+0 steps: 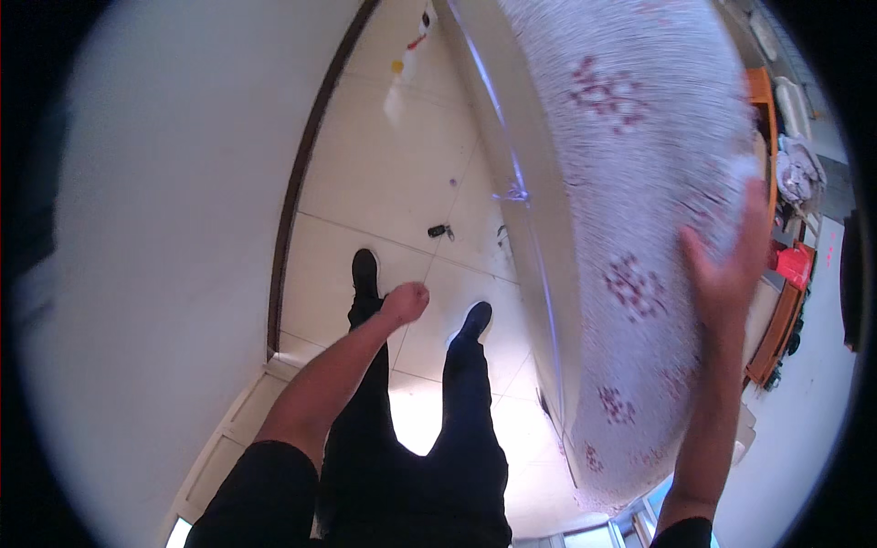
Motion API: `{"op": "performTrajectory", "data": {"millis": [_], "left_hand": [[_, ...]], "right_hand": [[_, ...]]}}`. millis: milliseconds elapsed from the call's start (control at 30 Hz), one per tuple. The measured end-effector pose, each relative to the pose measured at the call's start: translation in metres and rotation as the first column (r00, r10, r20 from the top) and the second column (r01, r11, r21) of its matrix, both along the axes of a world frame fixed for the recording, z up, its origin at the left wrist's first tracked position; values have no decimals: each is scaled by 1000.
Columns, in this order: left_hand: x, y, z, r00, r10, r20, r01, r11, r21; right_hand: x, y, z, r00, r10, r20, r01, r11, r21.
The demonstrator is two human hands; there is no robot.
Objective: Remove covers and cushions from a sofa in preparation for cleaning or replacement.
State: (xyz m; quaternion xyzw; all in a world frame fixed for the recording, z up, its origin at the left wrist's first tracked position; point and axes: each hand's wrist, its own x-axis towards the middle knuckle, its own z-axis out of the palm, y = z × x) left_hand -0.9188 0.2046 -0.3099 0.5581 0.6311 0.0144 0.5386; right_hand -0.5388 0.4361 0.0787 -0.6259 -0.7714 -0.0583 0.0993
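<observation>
My left hand (406, 303) hangs over the tiled floor with its fingers curled into a fist; nothing shows in it, though the inside of the palm is hidden. To the right, my right hand (727, 270) reaches with fingers apart over a pale cover with red flower clusters (616, 205). Motion blurs the hand, and I cannot tell whether it touches the cloth. A whitish blurred patch lies by its fingertips. The cover lies on a long piece of furniture whose beige side (548, 226) has a shiny ribbon (503, 116) knotted along it.
On the tiles (384, 171) lie a black car key (437, 231) and small dark bits near the furniture. A bottle-like object with a yellow part (397, 67) is farther off. A white wall (171, 205) bounds the left. Wooden furniture (774, 335) with a red item (793, 266) stands right.
</observation>
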Motion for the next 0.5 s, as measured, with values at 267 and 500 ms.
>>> {"op": "performTrajectory", "data": {"millis": [267, 500], "left_hand": [[34, 90, -218, 969, -106, -222, 103, 994, -26], [90, 95, -351, 902, -250, -352, 271, 963, 11]], "right_hand": [[89, -44, -62, 860, -501, 92, 503, 865, 9], [120, -71, -134, 882, -463, 87, 462, 886, 32]]}}
